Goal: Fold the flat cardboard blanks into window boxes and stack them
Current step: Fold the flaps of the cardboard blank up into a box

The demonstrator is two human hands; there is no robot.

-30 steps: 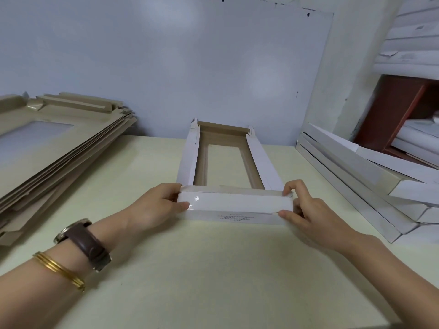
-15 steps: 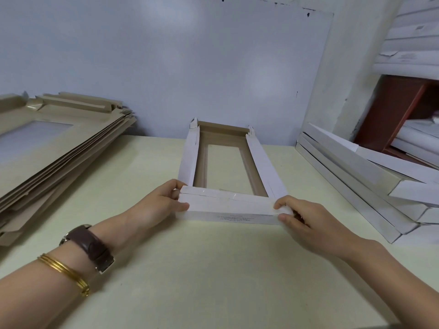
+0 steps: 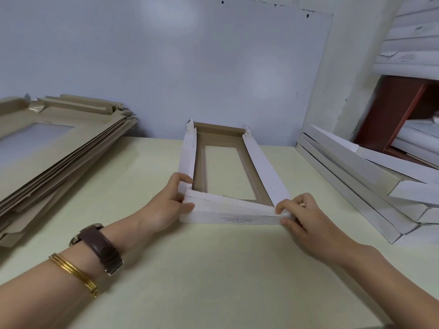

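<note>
We see the half-folded window box point(image 3: 231, 216) lying on the pale surface point(image 3: 213, 276), in the middle of the view, its long axis running from near to far. Its two long white side walls stand up, the brown far end wall is raised, and the rectangular window in its floor faces down onto the surface. The near end wall, which carries a few lines of small print too small for us to read, stands upright between the two hands.

The left hand point(image 3: 164, 207) is at the box's near left corner. Its fingers point(image 3: 184, 180) are curled round that corner: one digit presses on the near end of the left side wall, another lies lower against the top of the near end wall. The right hand point(image 3: 306, 217) is at the near right corner, where its fingers point(image 3: 282, 207) are bent and pinch the top edge of the near end wall, the thumb below and outside, the fingertips on top. A white flap folded over that wall runs slanted from the left corner toward the right one.

On the left wrist we see a brown-strapped watch point(image 3: 99, 248) and thin gold bangles point(image 3: 73, 273).

At the far left a stack of flat brown blanks point(image 3: 71, 148) lies on the surface, well apart from the hands. At the right a leaning stack of finished white boxes point(image 3: 351, 179) rests near a red-brown shelf point(image 3: 392, 110). Behind everything stands a pale blue wall point(image 3: 190, 67).
</note>
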